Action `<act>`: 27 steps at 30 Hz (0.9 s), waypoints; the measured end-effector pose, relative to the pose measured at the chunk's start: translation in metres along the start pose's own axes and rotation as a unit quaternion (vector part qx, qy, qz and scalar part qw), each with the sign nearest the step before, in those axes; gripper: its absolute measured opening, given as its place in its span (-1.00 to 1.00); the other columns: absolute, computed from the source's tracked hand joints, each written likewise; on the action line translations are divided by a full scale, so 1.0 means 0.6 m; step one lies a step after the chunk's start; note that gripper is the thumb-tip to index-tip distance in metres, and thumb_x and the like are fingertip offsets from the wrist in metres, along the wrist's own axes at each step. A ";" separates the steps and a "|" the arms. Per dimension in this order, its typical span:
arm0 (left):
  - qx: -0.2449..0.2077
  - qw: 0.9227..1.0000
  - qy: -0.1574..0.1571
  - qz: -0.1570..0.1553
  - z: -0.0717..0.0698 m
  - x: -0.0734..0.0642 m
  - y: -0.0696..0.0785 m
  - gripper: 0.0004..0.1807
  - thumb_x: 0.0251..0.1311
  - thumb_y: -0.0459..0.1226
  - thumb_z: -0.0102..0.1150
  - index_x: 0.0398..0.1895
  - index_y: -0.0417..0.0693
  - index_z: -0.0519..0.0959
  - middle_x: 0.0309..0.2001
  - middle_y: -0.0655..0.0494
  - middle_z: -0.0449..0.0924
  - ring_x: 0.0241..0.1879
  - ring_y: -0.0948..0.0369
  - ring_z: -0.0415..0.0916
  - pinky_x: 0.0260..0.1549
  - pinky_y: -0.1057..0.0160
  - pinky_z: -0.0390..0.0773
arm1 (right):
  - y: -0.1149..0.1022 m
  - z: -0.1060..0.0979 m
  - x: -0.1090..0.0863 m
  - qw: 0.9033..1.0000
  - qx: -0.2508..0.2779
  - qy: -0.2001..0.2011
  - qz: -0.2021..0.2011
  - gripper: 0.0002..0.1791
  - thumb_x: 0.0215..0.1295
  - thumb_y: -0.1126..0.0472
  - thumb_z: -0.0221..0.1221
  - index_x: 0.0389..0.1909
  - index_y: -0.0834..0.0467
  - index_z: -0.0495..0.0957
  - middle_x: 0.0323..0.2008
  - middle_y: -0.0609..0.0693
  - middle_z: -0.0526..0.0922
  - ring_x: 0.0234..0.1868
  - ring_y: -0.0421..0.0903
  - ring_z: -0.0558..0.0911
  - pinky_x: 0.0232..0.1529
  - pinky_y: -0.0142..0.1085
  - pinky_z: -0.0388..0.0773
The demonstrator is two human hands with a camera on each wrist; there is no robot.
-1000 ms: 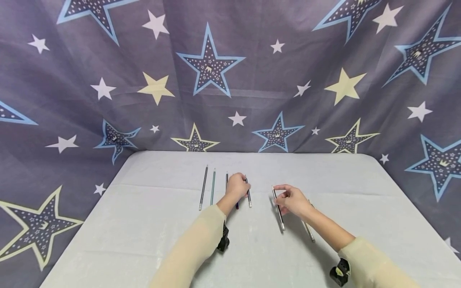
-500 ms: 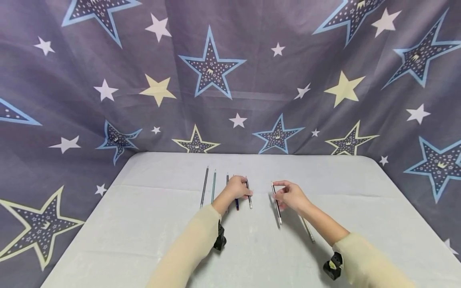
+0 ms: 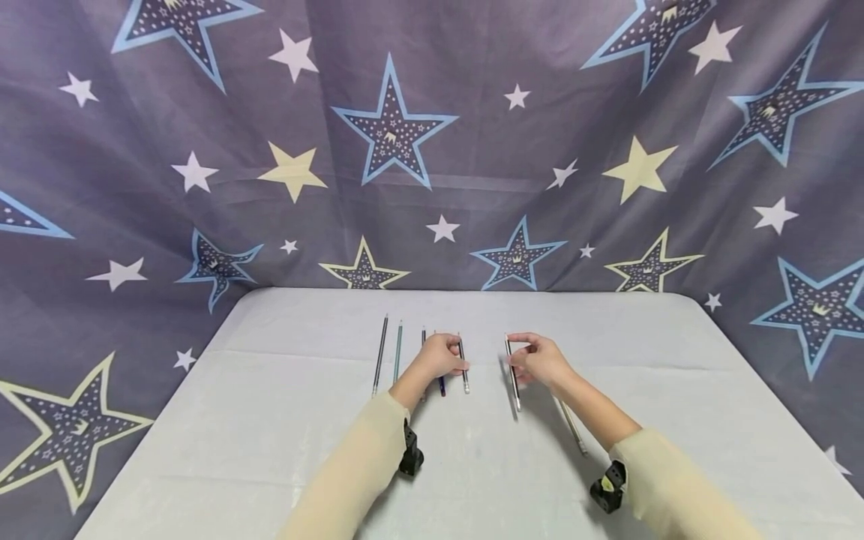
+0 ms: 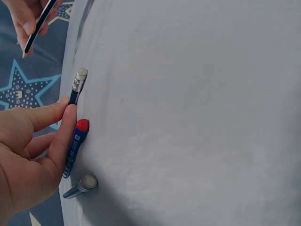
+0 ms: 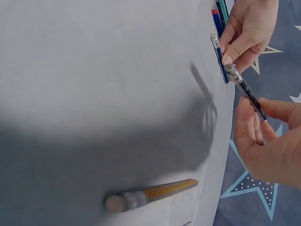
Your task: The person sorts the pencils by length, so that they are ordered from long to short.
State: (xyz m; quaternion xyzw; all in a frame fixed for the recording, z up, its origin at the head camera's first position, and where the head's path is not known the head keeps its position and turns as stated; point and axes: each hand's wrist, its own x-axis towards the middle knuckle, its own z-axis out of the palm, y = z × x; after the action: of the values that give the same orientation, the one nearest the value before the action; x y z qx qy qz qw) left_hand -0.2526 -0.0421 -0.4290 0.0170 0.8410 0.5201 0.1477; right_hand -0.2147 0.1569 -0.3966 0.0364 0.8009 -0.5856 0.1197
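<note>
My left hand (image 3: 440,355) pinches a dark pencil with a white eraser (image 4: 75,89) between thumb and finger; it lies rightmost in a row on the table. Right beside those fingers is a blue pencil with a red end (image 4: 77,146), partly hidden by the hand in the head view. My right hand (image 3: 540,361) holds a black-and-white striped pencil (image 3: 514,386) above the table, its eraser end toward me and its shadow below. Beneath the right forearm lies a yellow pencil (image 5: 164,190), partly covered in the head view.
Left of the left hand lie a black pencil (image 3: 381,352), a green pencil (image 3: 398,352) and another dark pencil (image 3: 424,335), roughly parallel. A pale cloth covers the table (image 3: 223,435). A star-patterned curtain (image 3: 432,187) hangs behind its far edge.
My right hand has moved a little left and away from me with the striped pencil. The left hand stays at the rightmost pencil of the row, almost unmoved.
</note>
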 end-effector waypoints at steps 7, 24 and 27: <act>0.007 1.000 0.004 -0.002 -0.002 0.001 -0.002 -0.35 -0.02 -0.50 0.30 0.22 -0.32 0.37 -0.24 -0.03 0.43 -0.47 0.25 0.53 -0.45 0.43 0.67 | 0.000 0.001 0.008 1.000 0.019 -0.002 0.003 -0.42 0.18 0.42 0.14 0.26 0.29 0.29 -0.41 -0.02 0.46 -0.51 -0.18 0.52 -0.41 -0.26 0.69; 0.026 1.000 0.010 0.002 0.002 -0.003 0.006 -0.34 -0.02 -0.50 0.31 0.23 -0.33 0.35 -0.23 -0.07 0.45 -0.49 0.27 0.52 -0.46 0.45 0.66 | 0.010 0.009 0.036 0.999 0.027 0.009 0.018 -0.45 0.20 0.40 0.12 0.25 0.27 0.32 -0.45 -0.04 0.48 -0.52 -0.19 0.51 -0.39 -0.30 0.68; 0.030 0.999 0.010 0.004 0.002 -0.003 0.006 -0.33 -0.03 -0.50 0.31 0.23 -0.33 0.35 -0.22 -0.08 0.45 -0.49 0.27 0.52 -0.46 0.45 0.66 | 0.012 0.012 0.040 0.999 0.022 0.017 0.023 -0.46 0.20 0.38 0.13 0.25 0.25 0.34 -0.42 -0.03 0.48 -0.51 -0.21 0.52 -0.39 -0.31 0.68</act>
State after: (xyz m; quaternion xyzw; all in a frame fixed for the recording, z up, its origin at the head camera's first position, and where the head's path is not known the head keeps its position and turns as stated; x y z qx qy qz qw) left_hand -0.2510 -0.0396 -0.4260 0.0196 0.8577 0.4954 0.1363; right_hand -0.2355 0.1505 -0.4108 0.0669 0.7886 -0.5996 0.1188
